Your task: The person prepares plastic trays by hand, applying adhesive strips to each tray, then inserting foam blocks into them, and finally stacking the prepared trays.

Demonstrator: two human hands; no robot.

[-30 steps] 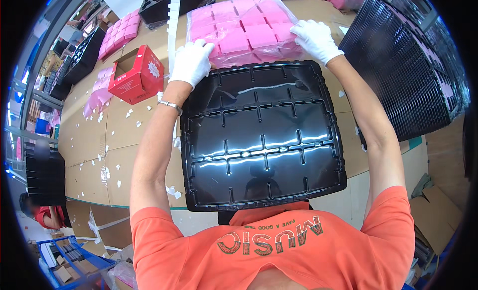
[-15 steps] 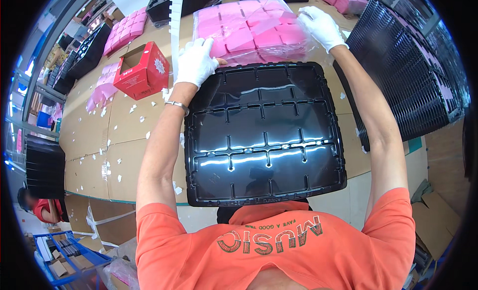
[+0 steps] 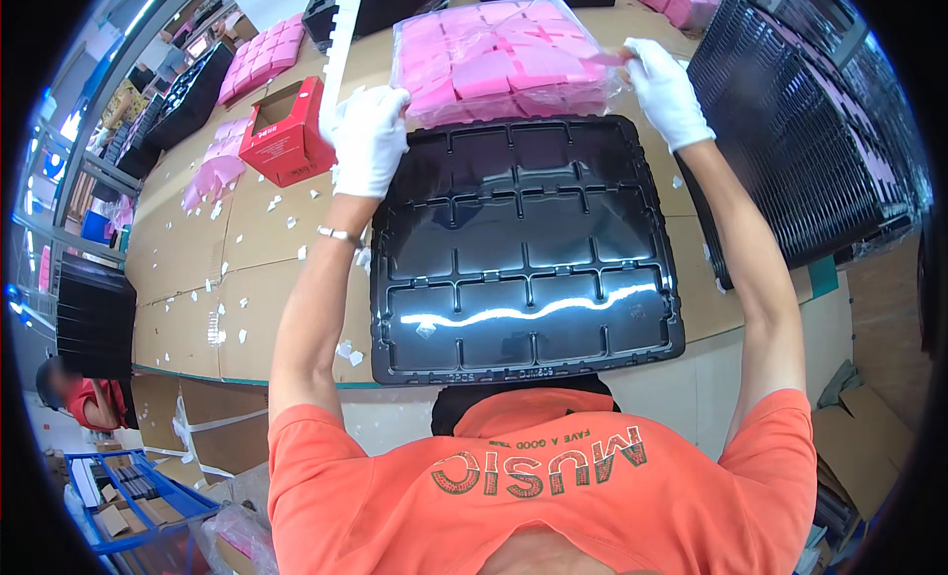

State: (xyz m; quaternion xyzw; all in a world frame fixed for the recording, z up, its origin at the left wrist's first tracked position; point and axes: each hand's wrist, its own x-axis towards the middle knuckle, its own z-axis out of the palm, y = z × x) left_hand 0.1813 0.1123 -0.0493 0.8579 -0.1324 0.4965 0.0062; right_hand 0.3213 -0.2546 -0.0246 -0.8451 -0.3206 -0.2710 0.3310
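Observation:
A shiny black plastic tray (image 3: 523,241) with moulded compartments lies in front of me at the table's near edge. Just beyond it is a stack of pink pads (image 3: 494,56) inside a clear plastic bag (image 3: 578,99). My left hand (image 3: 367,142), white-gloved, is closed beside the tray's far left corner, near the bag's left side; its grip is hidden. At the bag's right side, my gloved right hand (image 3: 670,93) pinches what looks like the film's edge, with a bare fingertip showing. A white toothed strip (image 3: 343,46) runs down behind my left hand.
An open red box (image 3: 286,140) stands at the left, near loose pink pieces (image 3: 219,165). White scraps (image 3: 291,222) litter the cardboard-covered table (image 3: 262,279). A tall stack of black trays (image 3: 790,150) rises on the right. A person in red (image 3: 94,402) is at far left.
My left hand has drawn back from the tray's far left corner and closed. The right hand has moved slightly right and nearer, now pinching. The tray's near edge has shifted away from me.

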